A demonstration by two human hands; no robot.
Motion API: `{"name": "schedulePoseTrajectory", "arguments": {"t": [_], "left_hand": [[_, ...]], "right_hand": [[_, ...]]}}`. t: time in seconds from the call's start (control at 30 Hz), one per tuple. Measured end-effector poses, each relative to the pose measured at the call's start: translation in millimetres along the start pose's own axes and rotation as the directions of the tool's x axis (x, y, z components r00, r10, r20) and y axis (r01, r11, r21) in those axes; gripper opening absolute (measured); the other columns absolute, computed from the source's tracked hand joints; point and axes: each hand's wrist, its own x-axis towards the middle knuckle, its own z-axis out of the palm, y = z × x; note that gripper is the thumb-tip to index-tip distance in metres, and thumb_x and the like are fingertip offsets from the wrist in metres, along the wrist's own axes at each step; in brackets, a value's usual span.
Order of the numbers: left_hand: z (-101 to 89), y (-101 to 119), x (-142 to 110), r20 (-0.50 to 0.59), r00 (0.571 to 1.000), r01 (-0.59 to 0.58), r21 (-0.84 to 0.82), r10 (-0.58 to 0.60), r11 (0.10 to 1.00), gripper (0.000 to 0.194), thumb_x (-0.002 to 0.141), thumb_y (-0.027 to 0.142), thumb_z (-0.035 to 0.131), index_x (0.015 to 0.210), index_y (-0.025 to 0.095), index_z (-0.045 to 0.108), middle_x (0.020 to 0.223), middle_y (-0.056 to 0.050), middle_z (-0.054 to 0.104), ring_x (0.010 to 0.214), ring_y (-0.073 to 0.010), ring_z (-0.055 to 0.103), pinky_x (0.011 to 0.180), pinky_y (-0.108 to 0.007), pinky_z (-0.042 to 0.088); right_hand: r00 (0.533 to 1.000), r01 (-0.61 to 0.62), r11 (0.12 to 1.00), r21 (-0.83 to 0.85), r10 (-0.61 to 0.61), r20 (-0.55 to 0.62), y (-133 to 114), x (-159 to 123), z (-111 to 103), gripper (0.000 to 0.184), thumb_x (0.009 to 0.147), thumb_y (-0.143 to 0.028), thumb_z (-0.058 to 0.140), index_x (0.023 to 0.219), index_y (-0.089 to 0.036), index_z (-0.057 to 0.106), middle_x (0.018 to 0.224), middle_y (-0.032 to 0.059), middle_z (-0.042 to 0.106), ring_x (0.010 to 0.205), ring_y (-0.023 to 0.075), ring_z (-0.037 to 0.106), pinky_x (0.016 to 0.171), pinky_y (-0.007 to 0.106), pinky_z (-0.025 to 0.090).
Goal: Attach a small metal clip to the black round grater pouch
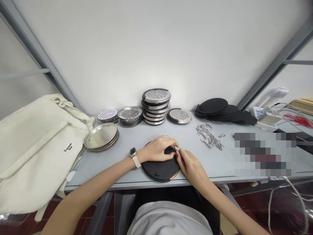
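Note:
A black round disc [156,168] lies flat near the table's front edge, with a thin orange-yellow strip along its lower right rim. My left hand [160,148], with a watch on the wrist, rests across its upper part. Its thumb and fingers curl round the disc's right side. My right hand [189,161] is closed in a pinch at that same rim, touching the left fingertips. A small shiny metal piece [174,148] shows between the two hands; its full shape is hidden by the fingers.
Behind stand stacked perforated metal graters [156,95], rough grater plates [130,114] and plain metal discs [101,135]. Metal clips [211,138] lie scattered to the right, before black round covers [213,106]. A cream bag [41,147] sits left; a power strip [265,120] sits right.

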Motion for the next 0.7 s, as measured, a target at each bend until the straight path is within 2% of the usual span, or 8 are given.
{"name": "schedulePoseTrajectory", "arguments": {"t": [0.37,0.7], "left_hand": [[0.4,-0.4,0.1,0.003,1.000,-0.014,-0.007,0.014,1.000,0.021,0.078,0.011,0.055,0.098,0.017,0.053,0.094,-0.004,0.062,0.091,-0.0172,0.056,0.089,-0.031,0.042],[-1.6,1.0,0.5,0.032,0.999,-0.032,0.037,0.030,0.999,0.019,0.080,0.012,0.053,0.099,0.017,0.054,0.096,-0.005,0.061,0.093,-0.0180,0.055,0.089,-0.030,0.041]], "right_hand": [[1.000,-0.022,1.000,-0.009,0.022,0.009,0.8,-1.3,1.2,0.023,0.097,-0.025,0.032,0.076,-0.021,0.041,0.065,0.0013,0.049,0.059,0.0150,0.048,0.056,0.026,0.039],[0.999,0.050,0.998,-0.043,-0.051,-0.017,0.9,-1.3,1.3,0.023,0.096,-0.022,0.032,0.076,-0.020,0.042,0.065,0.0021,0.048,0.061,0.0163,0.048,0.058,0.027,0.039]]}}
